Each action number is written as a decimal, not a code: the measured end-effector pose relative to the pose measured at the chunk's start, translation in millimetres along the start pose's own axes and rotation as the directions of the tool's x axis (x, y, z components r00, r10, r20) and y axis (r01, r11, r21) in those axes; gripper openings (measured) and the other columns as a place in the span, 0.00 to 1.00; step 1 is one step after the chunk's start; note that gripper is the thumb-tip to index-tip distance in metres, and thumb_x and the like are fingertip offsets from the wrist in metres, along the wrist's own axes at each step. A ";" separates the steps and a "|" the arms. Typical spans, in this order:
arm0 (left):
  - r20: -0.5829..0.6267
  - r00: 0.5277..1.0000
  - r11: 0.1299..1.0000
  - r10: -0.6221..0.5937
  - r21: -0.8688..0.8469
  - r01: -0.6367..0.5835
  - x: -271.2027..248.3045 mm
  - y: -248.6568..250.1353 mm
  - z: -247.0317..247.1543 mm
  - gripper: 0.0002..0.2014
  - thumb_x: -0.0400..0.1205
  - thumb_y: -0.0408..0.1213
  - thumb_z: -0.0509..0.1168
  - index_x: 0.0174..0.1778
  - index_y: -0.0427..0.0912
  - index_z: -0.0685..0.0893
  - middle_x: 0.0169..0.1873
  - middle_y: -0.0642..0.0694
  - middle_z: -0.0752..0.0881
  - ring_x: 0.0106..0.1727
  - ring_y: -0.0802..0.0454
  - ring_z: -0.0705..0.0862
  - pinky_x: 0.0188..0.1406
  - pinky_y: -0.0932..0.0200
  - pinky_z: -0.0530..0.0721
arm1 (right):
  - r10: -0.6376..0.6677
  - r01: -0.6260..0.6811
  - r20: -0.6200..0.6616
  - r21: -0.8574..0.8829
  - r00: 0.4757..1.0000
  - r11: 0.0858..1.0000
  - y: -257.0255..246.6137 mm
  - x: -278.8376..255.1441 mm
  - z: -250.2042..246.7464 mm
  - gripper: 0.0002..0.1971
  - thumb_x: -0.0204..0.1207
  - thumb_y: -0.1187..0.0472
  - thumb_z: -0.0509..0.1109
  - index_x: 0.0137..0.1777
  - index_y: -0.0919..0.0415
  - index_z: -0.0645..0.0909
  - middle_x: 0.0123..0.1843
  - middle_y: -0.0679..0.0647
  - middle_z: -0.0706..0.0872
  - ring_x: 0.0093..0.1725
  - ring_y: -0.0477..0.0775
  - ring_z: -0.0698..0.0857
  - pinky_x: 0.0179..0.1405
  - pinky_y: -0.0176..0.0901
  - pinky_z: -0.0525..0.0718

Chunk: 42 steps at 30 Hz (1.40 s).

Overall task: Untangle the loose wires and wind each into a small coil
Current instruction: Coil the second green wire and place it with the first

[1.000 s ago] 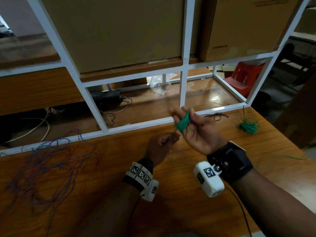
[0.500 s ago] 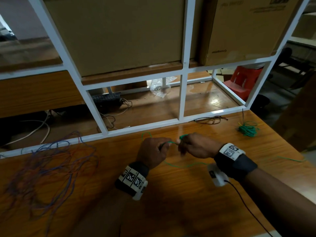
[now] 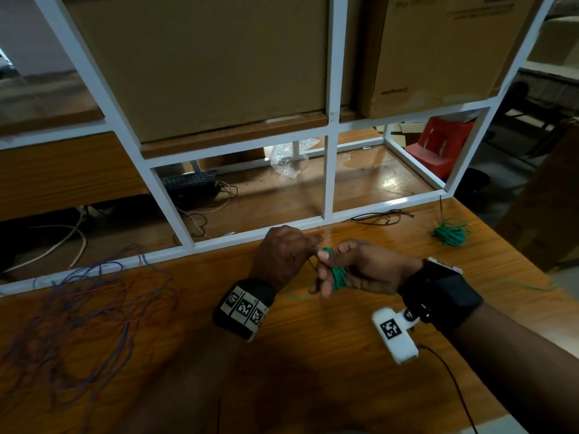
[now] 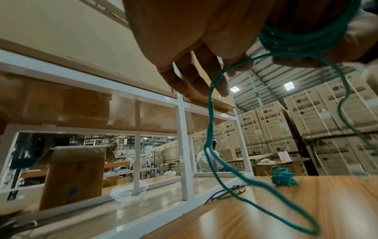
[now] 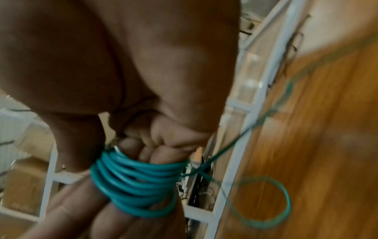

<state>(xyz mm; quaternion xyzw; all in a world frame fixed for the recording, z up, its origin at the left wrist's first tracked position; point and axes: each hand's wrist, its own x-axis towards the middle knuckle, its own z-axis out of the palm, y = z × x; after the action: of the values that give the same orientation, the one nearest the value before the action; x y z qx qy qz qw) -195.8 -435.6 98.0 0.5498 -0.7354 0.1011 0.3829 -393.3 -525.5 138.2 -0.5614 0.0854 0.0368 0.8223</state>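
A green wire [image 3: 338, 276] is wound in several turns round the fingers of my right hand [image 3: 326, 277], thumb on top. In the right wrist view the green coil [image 5: 135, 182] sits tight on those fingers, and a loose loop [image 5: 263, 202] trails to the table. My left hand [image 3: 310, 245], just left of it, pinches the free strand; in the left wrist view that strand [image 4: 210, 113] runs from its fingers [image 4: 204, 72] down to the table. A wound green coil [image 3: 451, 234] lies at the far right. A blue and red tangle [image 3: 78, 308] lies at the left.
The wooden table [image 3: 313, 371] ends at a white metal frame [image 3: 327, 183] with cardboard boxes [image 3: 203, 57] on its shelf. A thin black wire [image 3: 382, 216] lies by the frame. A black cable [image 3: 454, 380] runs from my right wrist camera across the table.
Both hands came down from in front of the frame to just above the table. My right hand turned over and back, and the left hand carried the strand round its fingers.
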 end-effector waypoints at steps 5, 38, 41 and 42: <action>0.021 0.987 0.971 -0.157 -0.179 0.158 -7.5 4.1 9.3 0.13 0.87 0.52 0.61 0.48 0.49 0.87 0.36 0.39 0.89 0.37 0.40 0.86 0.37 0.46 0.86 | -0.258 0.204 0.028 0.533 0.966 0.822 -7.6 6.6 13.9 0.18 0.91 0.57 0.58 0.52 0.71 0.84 0.53 0.69 0.90 0.55 0.58 0.92 0.62 0.46 0.90; 0.188 0.524 0.555 -0.831 0.215 0.804 -76.9 -38.7 -9.9 0.12 0.86 0.44 0.68 0.57 0.42 0.92 0.57 0.46 0.91 0.56 0.46 0.87 0.56 0.56 0.84 | -0.507 -0.430 -0.432 -0.894 0.746 0.128 11.3 -10.6 -57.2 0.07 0.82 0.63 0.71 0.41 0.60 0.83 0.40 0.55 0.86 0.39 0.58 0.84 0.38 0.50 0.81; 0.187 0.451 0.484 -0.873 0.206 0.851 -86.0 -46.2 -14.3 0.12 0.85 0.43 0.69 0.57 0.41 0.92 0.57 0.43 0.92 0.55 0.45 0.88 0.51 0.59 0.82 | -0.512 -0.399 -0.429 -0.900 0.745 0.173 14.2 -13.1 -55.2 0.12 0.78 0.67 0.72 0.35 0.54 0.78 0.39 0.56 0.88 0.36 0.55 0.84 0.36 0.44 0.74; 0.199 0.430 0.466 -0.881 0.201 0.862 -87.3 -48.1 -13.6 0.12 0.85 0.43 0.70 0.57 0.41 0.92 0.57 0.43 0.91 0.55 0.45 0.88 0.51 0.58 0.83 | -0.512 -0.389 -0.426 -0.903 0.746 0.185 14.6 -12.4 -52.5 0.14 0.76 0.69 0.72 0.34 0.52 0.76 0.39 0.55 0.89 0.36 0.54 0.83 0.36 0.42 0.72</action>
<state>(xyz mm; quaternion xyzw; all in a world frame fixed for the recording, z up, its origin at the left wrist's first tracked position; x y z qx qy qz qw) -138.1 -382.0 35.3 0.8710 -0.3873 -0.1629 0.2546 -412.9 -568.5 108.4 -0.9244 0.3003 -0.1559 0.1761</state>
